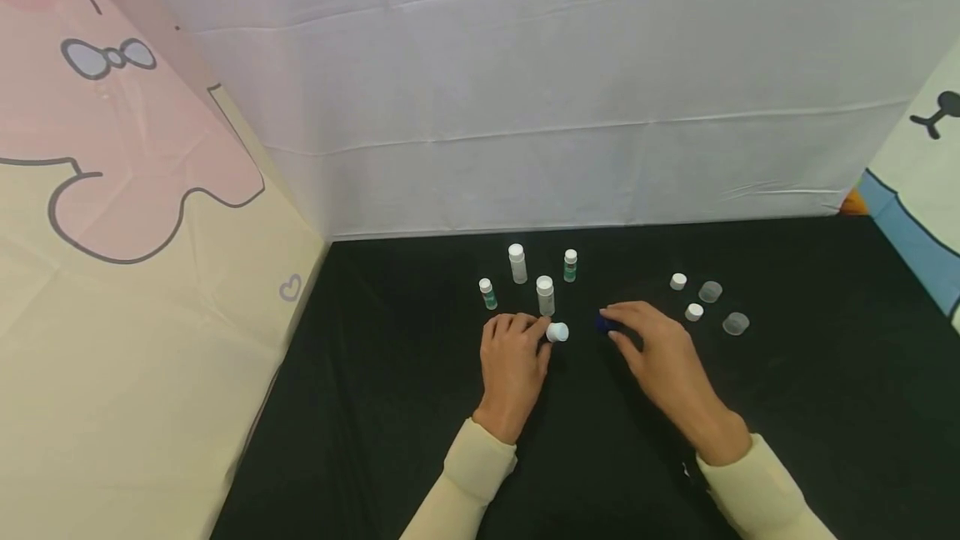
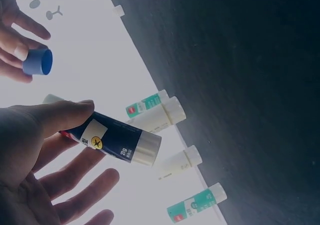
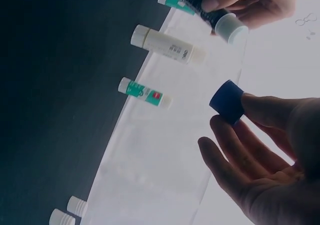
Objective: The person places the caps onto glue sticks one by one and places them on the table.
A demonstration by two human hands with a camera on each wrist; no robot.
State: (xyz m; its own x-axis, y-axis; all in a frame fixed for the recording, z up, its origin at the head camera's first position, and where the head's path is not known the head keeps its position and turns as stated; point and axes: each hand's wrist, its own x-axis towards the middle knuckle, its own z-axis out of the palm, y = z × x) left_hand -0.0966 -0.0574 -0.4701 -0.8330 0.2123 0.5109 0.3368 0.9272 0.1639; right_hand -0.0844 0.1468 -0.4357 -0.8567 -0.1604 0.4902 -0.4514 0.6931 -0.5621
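My left hand [image 1: 513,361] grips a dark blue glue stick [image 2: 114,137] between thumb and fingers. Its cap is off, and the pale uncapped end [image 3: 235,30] points up and away from the palm. To the right, my right hand [image 1: 667,357] pinches a blue cap [image 3: 227,101] by thumb and fingertips. The cap's open end [image 2: 47,62] faces the glue stick, with a gap between the two. Just beyond the left hand stand two white glue sticks [image 1: 545,296] and two smaller green-and-white ones [image 1: 489,294].
Two small white caps [image 1: 694,312] and two translucent caps [image 1: 736,323] lie on the black tablecloth [image 1: 600,457] beyond the right hand. A white cloth wall [image 1: 525,107] rises at the table's back edge, and a printed curtain [image 1: 150,340] hangs at the left.
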